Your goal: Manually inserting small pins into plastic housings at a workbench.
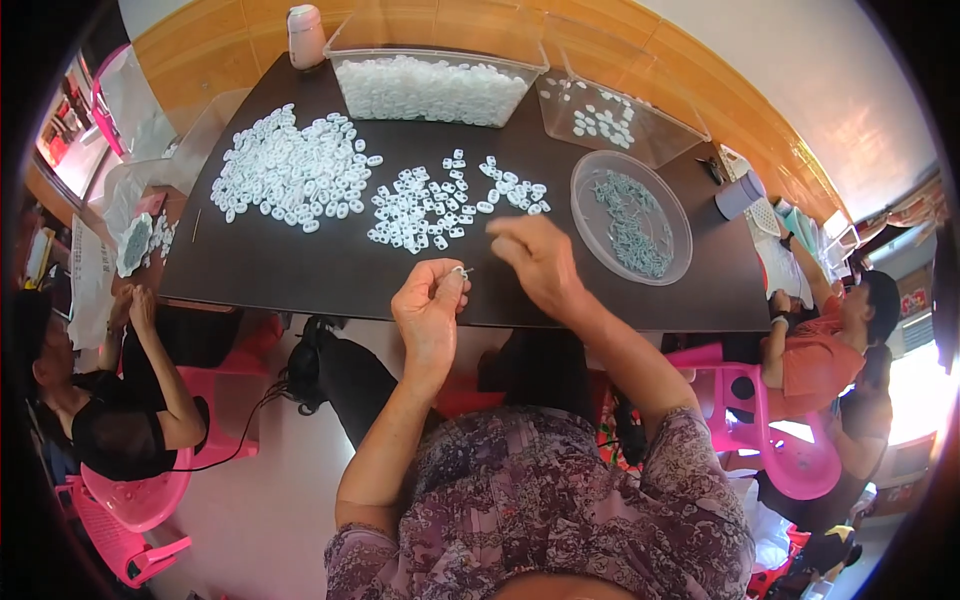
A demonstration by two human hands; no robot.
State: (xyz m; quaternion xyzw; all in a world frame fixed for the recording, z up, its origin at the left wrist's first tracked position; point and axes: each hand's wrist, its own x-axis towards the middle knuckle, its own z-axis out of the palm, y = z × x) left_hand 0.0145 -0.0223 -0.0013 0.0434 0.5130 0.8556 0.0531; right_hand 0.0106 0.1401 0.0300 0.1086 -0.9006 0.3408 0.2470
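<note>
My left hand [428, 305] is closed in a pinch at the table's near edge. Between thumb and fingers is a small white plastic piece [460, 271], with a thin screw-like pin [469, 269] sticking out. Just right of it, my right hand [535, 255] hovers over the table with bent fingers. Its fingertips are blurred, so any held thing is hidden. Beyond my hands lie loose white two-holed pieces [415, 205] and a smaller group of white oval pieces [510, 185]. Right of my right hand, a round clear tray [683, 250] contains many small grey-green screws [635, 230].
A big heap of white ovals [290, 165] covers the table's left. Behind stand a full clear bin [430, 90], a sparsely filled one [660, 125] and a pink bottle [306, 38]. A purple cup [738, 195] stands right. People sit left [120, 410] and right [820, 350].
</note>
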